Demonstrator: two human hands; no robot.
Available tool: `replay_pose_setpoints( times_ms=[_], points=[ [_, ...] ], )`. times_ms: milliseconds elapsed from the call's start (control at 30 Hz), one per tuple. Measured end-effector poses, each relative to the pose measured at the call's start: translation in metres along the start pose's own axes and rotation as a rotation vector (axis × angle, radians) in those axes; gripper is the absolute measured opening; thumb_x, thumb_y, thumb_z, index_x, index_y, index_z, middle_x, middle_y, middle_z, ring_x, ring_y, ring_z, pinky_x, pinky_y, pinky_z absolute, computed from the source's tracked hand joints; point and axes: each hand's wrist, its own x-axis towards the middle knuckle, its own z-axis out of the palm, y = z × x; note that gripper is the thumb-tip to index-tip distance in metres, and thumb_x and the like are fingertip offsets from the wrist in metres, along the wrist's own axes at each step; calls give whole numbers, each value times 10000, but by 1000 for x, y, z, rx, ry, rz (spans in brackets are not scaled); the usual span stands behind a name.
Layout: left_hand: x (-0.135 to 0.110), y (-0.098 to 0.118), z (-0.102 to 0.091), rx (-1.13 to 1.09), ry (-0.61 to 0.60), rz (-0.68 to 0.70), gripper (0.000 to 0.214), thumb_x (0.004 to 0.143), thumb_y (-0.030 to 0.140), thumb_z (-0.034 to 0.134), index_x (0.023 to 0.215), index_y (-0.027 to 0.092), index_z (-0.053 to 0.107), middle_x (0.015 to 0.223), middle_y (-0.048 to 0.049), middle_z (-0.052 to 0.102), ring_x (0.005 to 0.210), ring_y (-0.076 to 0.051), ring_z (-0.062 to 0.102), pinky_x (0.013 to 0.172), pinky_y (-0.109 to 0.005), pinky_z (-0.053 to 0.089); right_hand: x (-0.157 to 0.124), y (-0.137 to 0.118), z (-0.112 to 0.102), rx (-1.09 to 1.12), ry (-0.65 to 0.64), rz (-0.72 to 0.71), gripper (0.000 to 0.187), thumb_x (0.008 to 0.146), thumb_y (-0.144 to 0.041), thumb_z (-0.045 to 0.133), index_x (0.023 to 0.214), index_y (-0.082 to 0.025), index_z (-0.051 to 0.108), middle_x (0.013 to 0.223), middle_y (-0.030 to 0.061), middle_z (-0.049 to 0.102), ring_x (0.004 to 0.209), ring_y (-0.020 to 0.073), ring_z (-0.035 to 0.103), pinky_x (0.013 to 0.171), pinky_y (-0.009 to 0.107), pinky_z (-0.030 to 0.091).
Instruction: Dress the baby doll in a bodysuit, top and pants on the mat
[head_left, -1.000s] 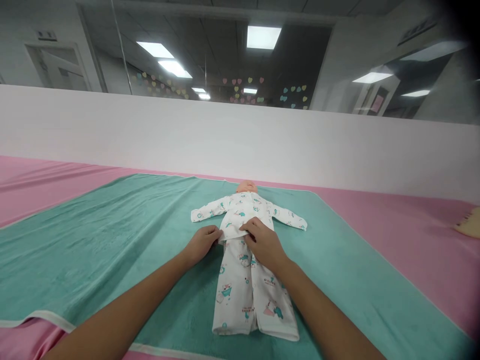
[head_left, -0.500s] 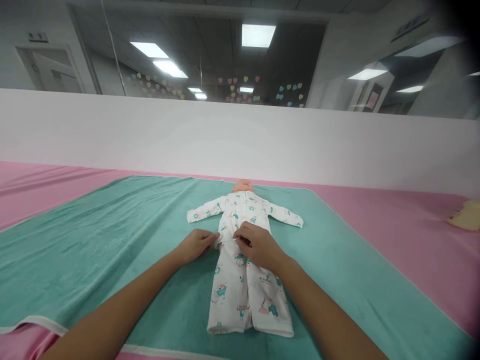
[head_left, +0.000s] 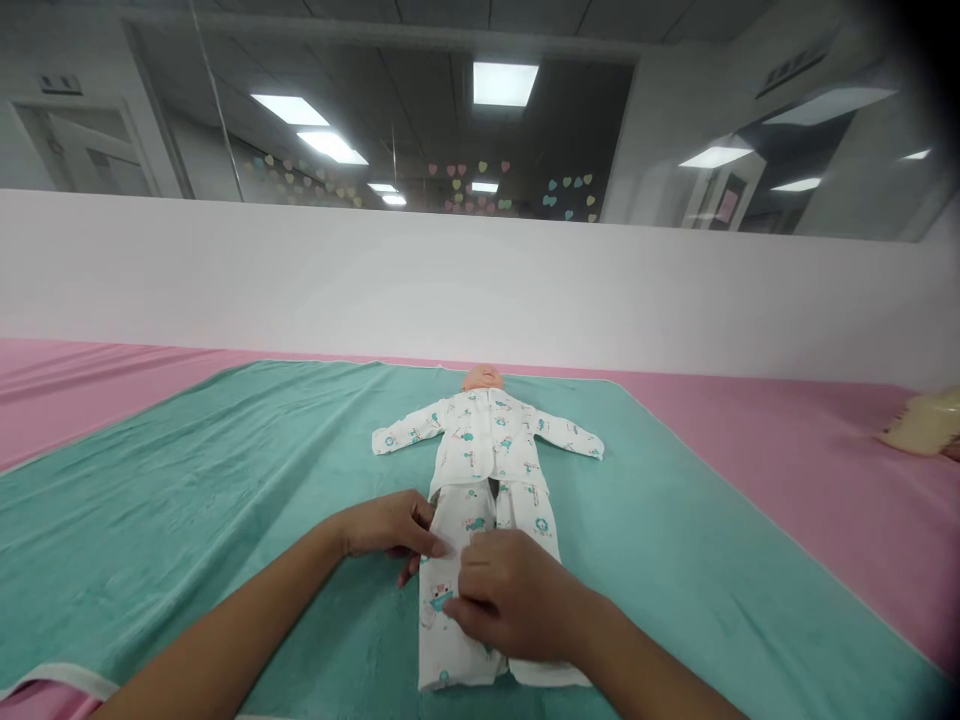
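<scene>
Pink cloth (head_left: 112, 400) covered the broad surface, which ran up to a white wall (head_left: 450, 290) topped by a glass partition (head_left: 480, 130), with coloured paper hearts (head_left: 480, 185) showing in the glass. A teal towel (head_left: 225, 530) lay spread over the pink cloth, and a baby doll (head_left: 481, 378) lay face up in the middle of it, head toward the wall. The doll was dressed in a white printed outfit (head_left: 487, 440): its head came out at the collar, its arms spread in the long sleeves, and the jacket hem lay over the trousers (head_left: 457, 640), whose legs ran straight toward the person. The left hand (head_left: 386, 525) sat at the outer edge of the trousers, its fingers (head_left: 427, 540) close together and touching the cloth. The right hand (head_left: 517, 595) lay on the trouser legs, its fingers (head_left: 476, 570) curled against the fabric. Whether either hand was clamped on the cloth could not be told.
</scene>
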Motion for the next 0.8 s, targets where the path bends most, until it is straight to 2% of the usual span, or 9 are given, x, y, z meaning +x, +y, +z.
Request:
replay_pose_setpoints(
  times_ms=[100,233,400,467,533,600,633,700,800],
  points=[
    [-1,-1,0,-22,-113,-39,224,701,290,632,529,148,606,443,-1,566,366,-116,521,352,-234,155,-23,-15,6,-6,-61,13,281,842,-298,490,585,-195,442,601,-13,512,609,112,462,604,264,360],
    [-1,1,9,-70,-379,-111,144,681,235,657,582,130,653,484,-23,594,394,-134,565,309,-214,161,-52,-18,9,-77,19,-33,61,823,-247,526,843,-193,548,844,37,590,815,160,516,767,320,426],
    [1,1,22,-300,-606,18,260,706,339,651,843,118,665,671,-78,672,508,-190,631,326,-224,358,-75,-20,-1,-71,151,40,305,796,-88,506,1090,-170,509,1106,103,548,1069,200,468,944,357,400],
    [4,1,29,-394,-478,167,312,704,390,651,866,123,642,706,-89,679,547,-210,640,408,-273,452,-77,-21,-3,-50,173,55,292,793,-37,469,1041,-181,530,1085,97,553,1069,196,471,939,356,409],
    [7,3,38,-367,-107,348,252,724,373,645,816,140,620,688,-63,657,583,-181,624,504,-282,474,-75,-22,-1,-19,198,99,278,797,-10,423,973,-186,547,1029,89,565,1033,190,488,897,354,435],
    [9,6,48,-129,246,499,190,747,339,634,784,153,612,711,-44,631,646,-147,591,596,-275,459,-72,-23,3,-15,227,129,286,805,1,387,932,-189,558,984,80,576,992,186,504,852,352,457],
    [9,7,53,46,330,567,178,746,333,636,780,159,614,736,-42,624,692,-145,577,646,-282,450,-70,-23,4,-25,235,129,283,812,-3,383,922,-190,564,970,76,582,978,184,510,840,353,463],
    [10,7,63,384,330,711,189,743,358,631,762,171,613,770,-39,623,760,-150,560,747,-308,425,-70,-23,5,-50,244,107,258,830,-28,396,921,-191,576,941,68,595,958,180,525,843,354,469],
    [11,2,76,704,195,881,220,732,409,620,784,197,591,758,-13,627,792,-150,560,873,-332,367,-75,-21,1,-78,256,98,228,857,-69,401,909,-189,587,925,63,616,956,170,552,877,341,473]
  ],
)
